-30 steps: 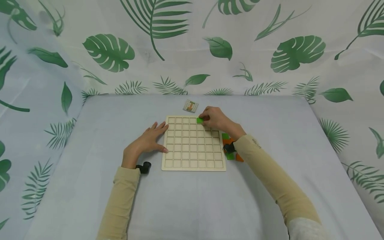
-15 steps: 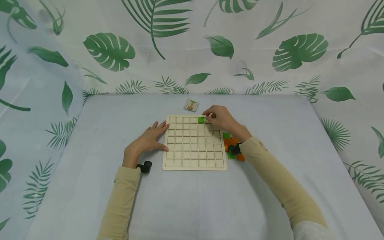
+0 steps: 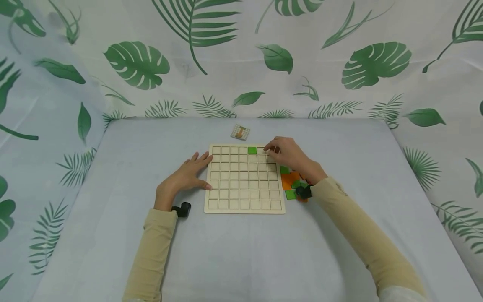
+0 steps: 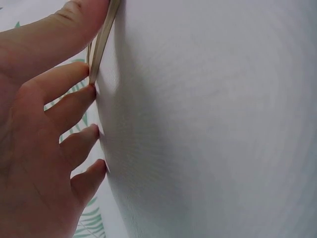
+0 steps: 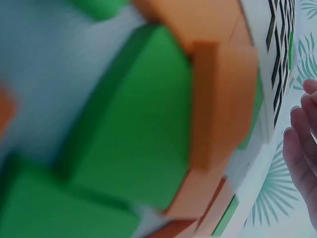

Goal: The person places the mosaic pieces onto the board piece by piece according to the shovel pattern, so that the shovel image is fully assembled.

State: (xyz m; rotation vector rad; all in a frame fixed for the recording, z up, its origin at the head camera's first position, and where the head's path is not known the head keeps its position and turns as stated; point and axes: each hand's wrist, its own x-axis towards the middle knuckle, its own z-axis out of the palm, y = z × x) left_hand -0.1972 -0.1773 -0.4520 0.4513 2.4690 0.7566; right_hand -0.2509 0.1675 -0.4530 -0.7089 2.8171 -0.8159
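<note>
A pale wooden grid board (image 3: 234, 184) lies on the table. One green square tile (image 3: 252, 150) sits in a cell of its far row. My left hand (image 3: 185, 174) rests at the board's left edge, fingers spread; the thumb and index fingertip touch the rim (image 4: 101, 49) in the left wrist view. Over the board's far right corner is my right hand (image 3: 288, 155), its fingers loosely bent and nothing visible between them. In the right wrist view its fingers (image 5: 300, 144) show only at the right edge, cut off by the frame.
Orange and green pieces lie in a loose heap right of the board, among them an orange piece (image 3: 286, 182) and a green piece (image 5: 143, 119); the right wrist partly covers them. A small patterned card (image 3: 240, 132) lies beyond the board. Leaf-printed cloth (image 3: 226, 54) hangs behind the table.
My right hand has let go of the green tile, which stays in its far-row cell. The hand has moved right and slightly nearer. The left hand stays at the board's edge.
</note>
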